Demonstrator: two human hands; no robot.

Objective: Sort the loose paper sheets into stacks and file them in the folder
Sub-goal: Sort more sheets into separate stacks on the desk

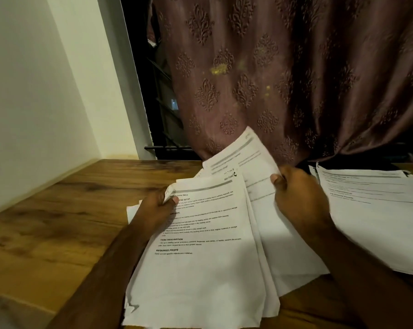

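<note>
Two hands: both of mine are on paper, above the wooden table (65,210).
Left hand (156,210): my thumb and curled fingers pinch the upper left corner of the front printed sheet (207,245), the one with the headings "TASK DESCRIPTION" and "REQUIRED PROPS"; that corner is crumpled under my grip.
Right hand (298,198): my thumb lies on the face of the rear sheet (245,153) and my fingers curl round its right edge, so I hold it fanned up and away from the front sheet, its top corner against the patterned curtain (295,79).
Bundle between my hands: several more loose sheets lie layered under the front one, their lower edges staggered and dog-eared toward me; how many I cannot tell.
Sorted stack (371,214): a pile of printed pages lies flat on the table to the right of my right hand, close beside it.
Folder: I see none anywhere on the table, so filing has not begun as far as I can judge.
Step in hand: I take this to be sorting, peeling one sheet off the bundle to read its heading.
Next move: probably carrying the rear sheet rightward onto the stack; that calls for my left hand to keep the rest pinched so nothing slides, and for squaring the edges on landing.
Beyond the table: a pale wall (34,91) stands to its left.
</note>
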